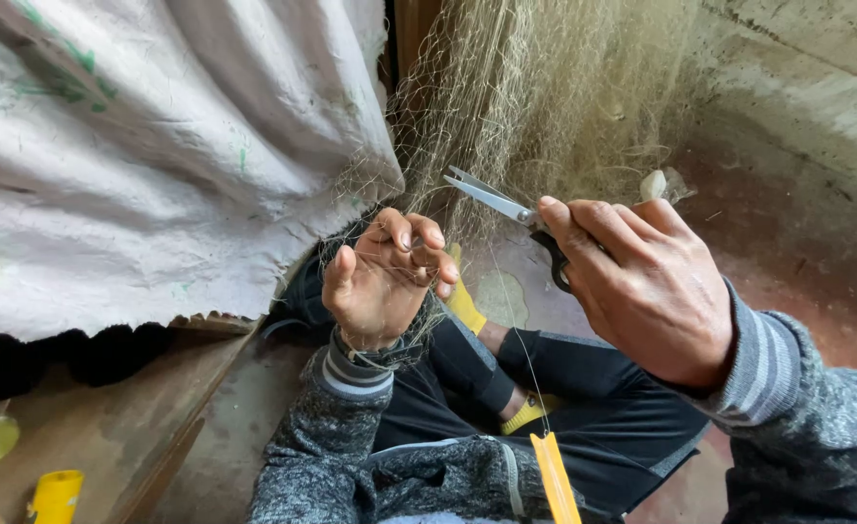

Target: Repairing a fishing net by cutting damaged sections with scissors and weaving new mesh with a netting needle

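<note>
My left hand (385,277) is raised palm-up, its fingers curled around fine strands of a pale fishing net (535,97) that hangs in front of me. My right hand (642,286) grips black-handled scissors (501,202), whose blades are slightly apart and point left toward the net just above my left fingers. A thin line runs from the net down to a yellow flat netting needle (555,475) resting at my lap. My crossed legs in dark trousers and yellow socks (465,306) lie below the hands.
A large white sack-like cloth (157,155) fills the left. Below it is a wooden ledge (108,427) with a yellow cylinder (57,495). A concrete wall (807,78) and reddish floor (817,252) are on the right.
</note>
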